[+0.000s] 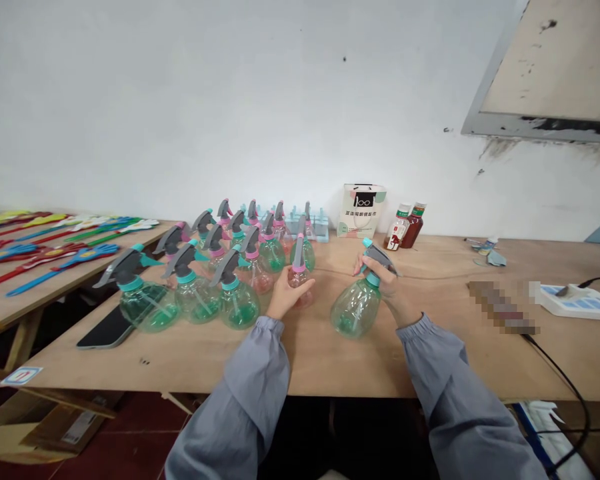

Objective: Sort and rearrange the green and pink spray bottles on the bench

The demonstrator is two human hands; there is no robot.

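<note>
My right hand (389,288) is closed around the grey trigger head of a green spray bottle (354,311), which leans with its head to the right. Its base looks to be at or just above the tabletop. My left hand (286,293) curls around a pink-collared spray bottle (300,257), the thumb across its front and the other fingers partly hidden. Left of that hand, a green spray bottle (239,308) stands closest. Several more pink and green spray bottles (199,300) stand in rows beyond and beside it.
A phone (106,330) lies under the leftmost bottles. At the back are a light blue rack (321,229), a paper bag (361,212) and two red-brown bottles (413,225). A white device (583,301) and a cable (560,377) are at right. Colourful hand-shaped toys (87,255) cover the left table.
</note>
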